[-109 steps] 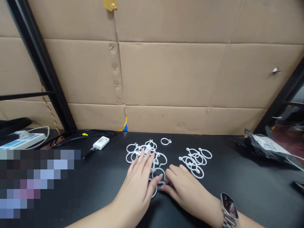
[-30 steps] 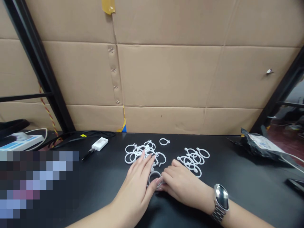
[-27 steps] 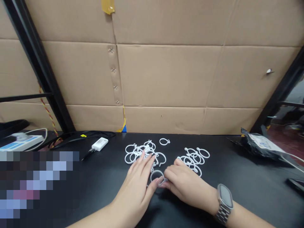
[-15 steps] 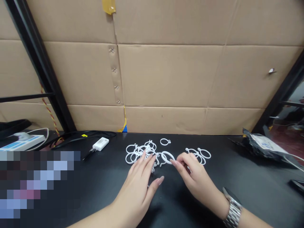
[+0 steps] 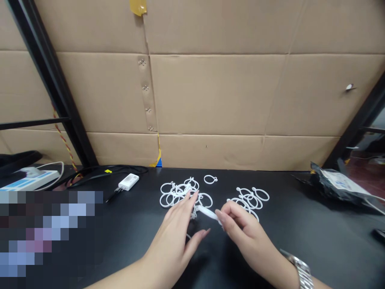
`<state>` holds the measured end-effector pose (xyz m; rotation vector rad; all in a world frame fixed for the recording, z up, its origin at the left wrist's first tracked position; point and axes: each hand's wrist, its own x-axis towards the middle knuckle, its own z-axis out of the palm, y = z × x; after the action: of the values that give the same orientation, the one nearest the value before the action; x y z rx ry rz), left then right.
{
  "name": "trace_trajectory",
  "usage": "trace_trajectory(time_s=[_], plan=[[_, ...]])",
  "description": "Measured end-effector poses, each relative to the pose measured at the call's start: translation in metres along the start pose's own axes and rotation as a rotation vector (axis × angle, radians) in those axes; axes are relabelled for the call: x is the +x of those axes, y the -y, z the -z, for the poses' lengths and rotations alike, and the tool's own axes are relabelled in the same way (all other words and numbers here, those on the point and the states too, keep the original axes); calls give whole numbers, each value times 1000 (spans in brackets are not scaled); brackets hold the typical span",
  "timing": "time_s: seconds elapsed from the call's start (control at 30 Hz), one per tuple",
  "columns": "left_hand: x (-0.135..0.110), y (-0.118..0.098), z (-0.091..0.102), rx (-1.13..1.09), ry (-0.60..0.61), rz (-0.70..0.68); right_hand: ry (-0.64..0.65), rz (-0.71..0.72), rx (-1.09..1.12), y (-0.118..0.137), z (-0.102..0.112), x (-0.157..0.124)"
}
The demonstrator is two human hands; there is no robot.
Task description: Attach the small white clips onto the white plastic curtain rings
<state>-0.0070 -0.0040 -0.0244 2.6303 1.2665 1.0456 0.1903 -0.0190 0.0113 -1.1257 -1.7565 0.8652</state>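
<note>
Between the thumb and fingers of my right hand (image 5: 245, 230) is a white plastic ring (image 5: 207, 212), seen nearly edge-on and blurred; it may be more than one ring together. My left hand (image 5: 176, 233) has its fingers stretched out over the near right side of a pile of white rings (image 5: 184, 189) with small eyelets, hiding part of it. The left thumb stands apart from the fingers, pointing toward the held ring. Beyond my right hand lies a smaller group of white rings (image 5: 249, 196), partly covered by that hand. A single ring (image 5: 210, 184) lies behind the pile.
The black tabletop (image 5: 144, 224) ends at a cardboard wall (image 5: 210, 92). At left are a white adapter (image 5: 128, 182), black cables (image 5: 117, 171) and a power strip (image 5: 36, 180). A black plastic package (image 5: 333, 186) lies at right, between dark frame posts.
My right hand has moved slightly nearer to me, and the ring in it has tilted from a round view to edge-on. More rings show beyond that hand. My left hand has barely moved.
</note>
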Motion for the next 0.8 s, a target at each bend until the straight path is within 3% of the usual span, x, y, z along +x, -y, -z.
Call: trace_trajectory(time_s=[0.17,0.27,0.43,0.67,0.8], plan=[[2,0,3,25,-55,-191,167,-314,427,-5,-3,8],[3,0,4,29,-89,-251,267,-359,643,-7,-5,9],[4,-2,7,-11,-170,-330,362,-409,802,-5,-7,6],[4,-8,11,-49,-204,-330,329,-418,714,-3,-9,5],[2,-8,10,-35,-173,-244,269,-365,432,-3,-8,6]])
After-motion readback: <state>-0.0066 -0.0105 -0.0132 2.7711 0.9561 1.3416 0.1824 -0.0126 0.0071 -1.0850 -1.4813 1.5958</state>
